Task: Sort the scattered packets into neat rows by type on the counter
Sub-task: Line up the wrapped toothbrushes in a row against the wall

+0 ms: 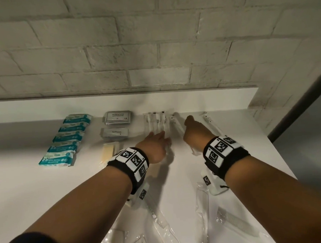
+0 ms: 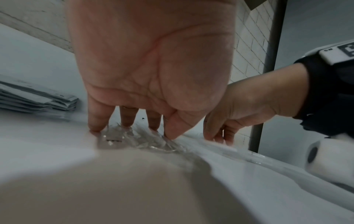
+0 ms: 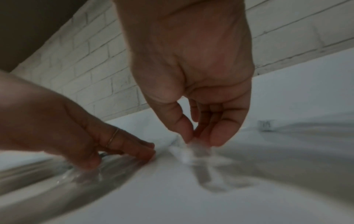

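On the white counter (image 1: 39, 192), against a pale brick wall (image 1: 152, 47), we list: one column of five teal packets (image 1: 65, 138) at the far left, overlapping like shingles; to its right, a grey shampoo sachet stack (image 1: 118, 117) nearest the wall, a grey toothpaste sachet stack (image 1: 115, 133) below it, and a cream-coloured soap bar packet (image 1: 108, 153) nearer us. Right of these we record a row of clear-wrapped toothbrush packets (image 1: 157, 121) lying side by side, heads toward the wall. Our left hand (image 1: 154, 147) rests on the near end of that row, fingers (image 2: 97, 119) straight and spread, tips pressing the clear wrappers flat. Our right hand (image 1: 194, 131) sits just right of the row, thumb and fingers (image 3: 184, 128) curled together and pinching one clear toothbrush packet (image 1: 177, 123), which lies angled beside the row. A further clear packet (image 1: 209, 119) lies apart at the far right near the wall. Unsorted clear packets of combs (image 1: 233, 219) remain scattered at the near edge, under our forearms. Both wrists carry black bands with printed markers (image 1: 132, 160).
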Demonstrator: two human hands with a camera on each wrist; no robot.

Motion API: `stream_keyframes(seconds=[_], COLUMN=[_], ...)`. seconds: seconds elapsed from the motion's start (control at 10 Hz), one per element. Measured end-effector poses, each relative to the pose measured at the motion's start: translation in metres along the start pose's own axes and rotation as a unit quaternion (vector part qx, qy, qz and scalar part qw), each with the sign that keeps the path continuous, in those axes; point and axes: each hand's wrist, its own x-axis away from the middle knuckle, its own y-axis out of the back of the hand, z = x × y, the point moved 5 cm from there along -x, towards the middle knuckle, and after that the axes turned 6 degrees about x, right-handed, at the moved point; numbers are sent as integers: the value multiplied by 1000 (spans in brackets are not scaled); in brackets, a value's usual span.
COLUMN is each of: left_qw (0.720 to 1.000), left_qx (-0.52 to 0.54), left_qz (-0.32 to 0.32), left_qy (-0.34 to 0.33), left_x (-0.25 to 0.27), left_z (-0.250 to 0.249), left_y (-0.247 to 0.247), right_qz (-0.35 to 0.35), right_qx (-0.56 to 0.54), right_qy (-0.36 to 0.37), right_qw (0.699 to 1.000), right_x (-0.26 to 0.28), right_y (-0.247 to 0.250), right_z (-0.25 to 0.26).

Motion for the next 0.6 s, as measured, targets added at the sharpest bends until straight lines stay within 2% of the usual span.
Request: stream_keyframes(seconds=[0.1, 0.2, 0.3, 0.4, 0.5, 0.6], left_qw=[1000, 1000, 1000, 998, 997, 998], left_qx=[3, 14, -4, -48, -59, -47], left_qz=[-3, -1, 3, 7, 13, 9], left_qy=[-4, 2, -8, -35, -37, -32], left_x=[-1, -1, 0, -1, -3, -1], left_z=[1, 2, 1, 0, 1, 1], left_y=[-1, -2, -2, -3, -4, -2], right_qz=[-4, 56, 109, 45, 14, 7], right_qx=[-125, -339, -391, -108, 36, 105], right_qy=[-41, -100, -213, -123, -21, 51], right_qw=[991, 934, 889, 986, 999, 993], right_x=[-7, -3, 4, -1, -7, -7], right_y=[8, 7, -1, 7, 3, -13], right_z=[-11, -16, -29, -27, -21, -9])
